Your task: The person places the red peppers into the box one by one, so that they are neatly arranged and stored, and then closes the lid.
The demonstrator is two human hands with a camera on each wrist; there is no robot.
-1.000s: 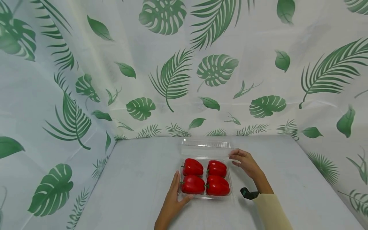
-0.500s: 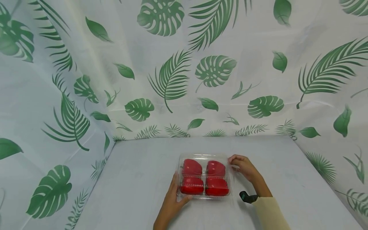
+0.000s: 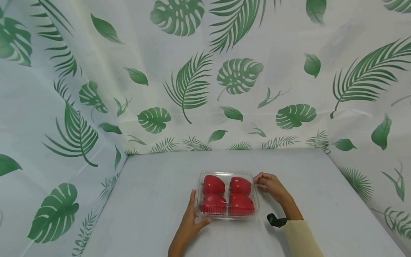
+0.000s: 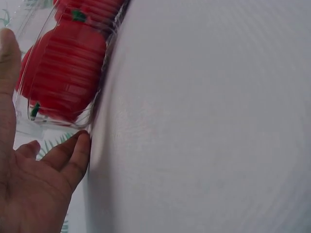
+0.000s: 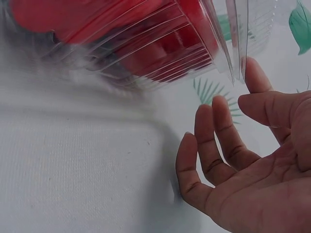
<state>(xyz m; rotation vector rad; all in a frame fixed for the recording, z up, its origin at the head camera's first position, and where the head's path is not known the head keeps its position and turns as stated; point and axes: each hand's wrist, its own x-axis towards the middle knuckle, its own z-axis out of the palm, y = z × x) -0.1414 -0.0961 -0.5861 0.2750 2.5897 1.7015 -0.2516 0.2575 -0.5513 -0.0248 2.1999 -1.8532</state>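
Note:
A clear plastic clamshell container [image 3: 227,217] holds several red bell peppers [image 3: 214,184], its lid lying over them. Whether the lid is snapped down cannot be told; in the right wrist view the flanges of lid and base show a thin gap. My left hand [image 3: 188,225] stands along the container's left side, thumb by the front left corner, fingers mostly straight. In the left wrist view its fingertips [image 4: 83,136] are close to the base. At the back right corner is my right hand [image 3: 272,187], fingers loosely bent, its index fingertip [image 5: 256,73] against the lid's edge.
A pale grey-white table [image 3: 154,200] lies under the container. White curtains printed with green leaves [image 3: 240,75] stand behind it and on both sides. A dark wrist device [image 3: 277,220] sits by the beige right sleeve [image 3: 302,237].
The lid, standing open behind the peppers a second ago, has swung forward and down over them. The right hand followed slightly down and toward the body; the left hand has hardly moved.

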